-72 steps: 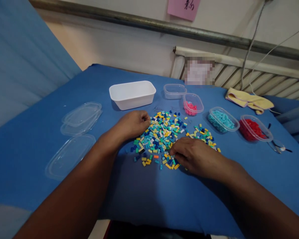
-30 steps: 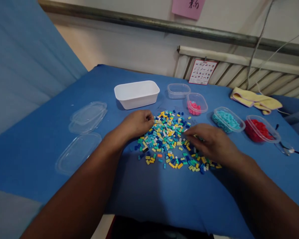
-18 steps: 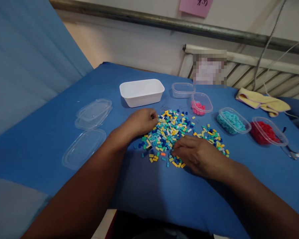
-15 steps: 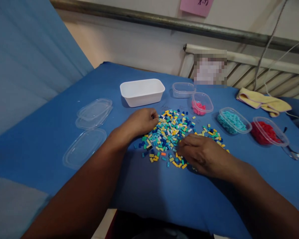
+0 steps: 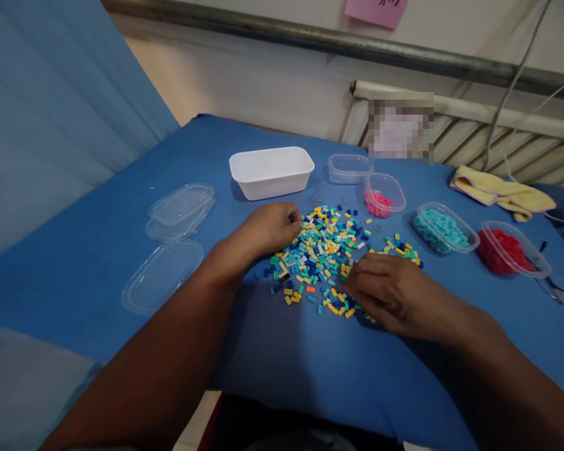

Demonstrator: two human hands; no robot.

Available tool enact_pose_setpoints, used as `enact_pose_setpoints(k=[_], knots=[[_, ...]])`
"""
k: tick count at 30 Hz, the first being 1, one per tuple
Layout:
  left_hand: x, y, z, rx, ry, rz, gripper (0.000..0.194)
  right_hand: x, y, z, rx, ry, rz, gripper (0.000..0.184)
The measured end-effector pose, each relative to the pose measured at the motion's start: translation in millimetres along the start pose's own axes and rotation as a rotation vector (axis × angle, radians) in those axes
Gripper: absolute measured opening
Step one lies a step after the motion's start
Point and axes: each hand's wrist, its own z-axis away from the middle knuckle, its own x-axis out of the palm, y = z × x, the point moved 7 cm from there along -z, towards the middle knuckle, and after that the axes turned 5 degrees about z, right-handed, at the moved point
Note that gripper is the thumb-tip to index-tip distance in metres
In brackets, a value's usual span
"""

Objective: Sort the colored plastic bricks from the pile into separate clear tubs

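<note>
A loose heap of small plastic building bricks [image 5: 317, 254], in blue, turquoise, yellow, green and white, spreads over the blue cloth. My left hand [image 5: 275, 225] rests at the heap's upper left edge, its fingers curled in; whatever they may hold is hidden. Over the right part of the heap is my right hand [image 5: 388, 288], palm down, fingers together and pointing down among the bricks. Its fingertips are partly hidden, and I cannot make out what is between them. One orange brick [image 5: 311, 289] lies near the front of the heap.
Behind the heap stand a white tub [image 5: 272, 181] and a clear container [image 5: 350, 169]. To the right are containers of pink bricks [image 5: 378, 203], turquoise bricks [image 5: 442, 228] and red bricks [image 5: 507, 250]. Clear lids [image 5: 164, 275] lie left; glasses [image 5: 559, 288] and a yellow cloth [image 5: 498, 191] lie right.
My right hand has shifted slightly to the right over the bricks. My left hand keeps its place and curled shape. The whole view has moved a little.
</note>
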Motion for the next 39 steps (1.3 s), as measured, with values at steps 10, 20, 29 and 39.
enact_pose_setpoints(k=[10,20,29,39], knots=[[-1.0,2,2,0.005,0.004,-0.006,0.019,12,-12,-5,-0.045,-0.083,-0.087,0.020],[-1.2,3,1,-0.020,-0.001,-0.022,0.020,15,0,-7,0.100,0.106,0.075,0.017],[-1.1,4,1,-0.009,-0.002,-0.025,0.020,26,-2,-12,0.142,0.035,0.081,0.015],[-0.7,5,2,0.005,0.003,-0.019,0.019,25,-10,-13,0.118,0.102,-0.158,0.020]])
